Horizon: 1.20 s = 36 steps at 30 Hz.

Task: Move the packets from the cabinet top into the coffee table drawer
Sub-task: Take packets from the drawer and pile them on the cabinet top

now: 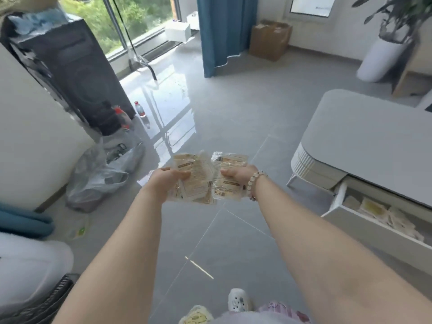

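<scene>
Both my arms reach out over the grey floor. My left hand (167, 183) grips a bunch of clear packets (195, 177) with tan contents, thumb on top. My right hand (236, 175), with a bead bracelet at the wrist, grips another bunch of the same packets (228, 183). To the right stands the white coffee table (364, 146) with its drawer (364, 226) pulled open. Several similar packets (385, 215) lie inside the drawer. The cabinet top is not in view.
A white wall or cabinet side (35, 146) and a black speaker (70, 73) stand at the left. Plastic bags (102, 174) and bottles (139, 109) lie on the floor there. A packet (196, 315) lies near my foot. A cardboard box (270, 39), blue curtain (224, 33) and potted plant (383, 59) are at the back.
</scene>
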Each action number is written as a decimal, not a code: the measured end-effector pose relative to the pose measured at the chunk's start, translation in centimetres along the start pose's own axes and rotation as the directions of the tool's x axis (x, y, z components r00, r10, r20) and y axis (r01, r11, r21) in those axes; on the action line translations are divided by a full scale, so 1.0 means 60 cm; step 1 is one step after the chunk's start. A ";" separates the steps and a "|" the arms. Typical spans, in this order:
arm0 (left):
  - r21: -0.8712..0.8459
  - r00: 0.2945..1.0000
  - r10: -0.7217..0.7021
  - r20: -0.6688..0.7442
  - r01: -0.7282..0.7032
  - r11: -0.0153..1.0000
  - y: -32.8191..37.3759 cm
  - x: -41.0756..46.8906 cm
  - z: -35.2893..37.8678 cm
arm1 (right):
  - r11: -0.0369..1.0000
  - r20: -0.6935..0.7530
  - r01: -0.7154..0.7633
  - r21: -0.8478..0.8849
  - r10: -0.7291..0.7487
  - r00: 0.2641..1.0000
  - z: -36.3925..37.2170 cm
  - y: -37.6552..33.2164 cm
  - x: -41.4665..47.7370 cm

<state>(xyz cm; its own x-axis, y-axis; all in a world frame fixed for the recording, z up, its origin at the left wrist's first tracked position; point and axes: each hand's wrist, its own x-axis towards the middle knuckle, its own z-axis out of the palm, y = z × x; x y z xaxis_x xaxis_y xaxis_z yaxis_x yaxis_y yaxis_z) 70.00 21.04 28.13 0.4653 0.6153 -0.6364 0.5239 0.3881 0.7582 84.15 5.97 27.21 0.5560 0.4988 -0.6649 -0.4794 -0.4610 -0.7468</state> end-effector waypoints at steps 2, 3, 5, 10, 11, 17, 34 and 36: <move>0.047 0.999 -0.003 0.041 0.001 0.999 0.022 0.015 0.046 | 0.998 -0.059 0.008 0.060 -0.004 0.998 -0.042 -0.002 0.006; 0.057 0.998 0.002 0.059 -0.005 0.998 0.031 0.020 0.066 | 0.997 -0.078 0.003 0.079 0.003 0.997 -0.056 -0.002 0.006; 0.100 0.994 0.002 0.109 -0.013 0.995 0.050 0.040 0.110 | 0.991 -0.136 -0.009 0.137 0.027 0.990 -0.093 0.001 0.012; 0.210 0.974 0.000 0.228 -0.049 0.976 0.096 0.082 0.188 | 0.976 -0.253 -0.017 0.217 0.073 0.965 -0.154 0.003 0.027; 0.232 0.967 -0.003 0.255 -0.058 0.971 0.107 0.090 0.206 | 0.973 -0.274 -0.017 0.230 0.082 0.958 -0.166 0.001 0.026; 0.340 0.891 -0.019 0.454 -0.154 0.928 0.159 0.124 0.335 | 0.969 -0.449 0.001 0.248 0.115 0.886 -0.266 -0.011 0.021; 0.520 0.594 -0.234 0.770 -0.371 0.769 0.143 0.100 0.662 | 0.793 -0.676 0.152 0.590 0.382 0.630 -0.430 0.108 -0.076; 0.548 0.561 -0.283 0.778 -0.384 0.743 0.132 0.086 0.695 | 0.776 -0.682 0.167 0.609 0.404 0.609 -0.450 0.125 -0.086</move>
<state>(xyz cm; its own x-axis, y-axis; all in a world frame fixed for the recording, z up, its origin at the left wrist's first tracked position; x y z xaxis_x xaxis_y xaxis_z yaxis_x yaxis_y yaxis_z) 106.30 -1.34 24.96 0.6679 -0.2982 -0.6819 0.6013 -0.3236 0.7305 96.03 -19.89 25.48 0.6083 -0.3833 -0.6950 -0.6921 0.1725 -0.7009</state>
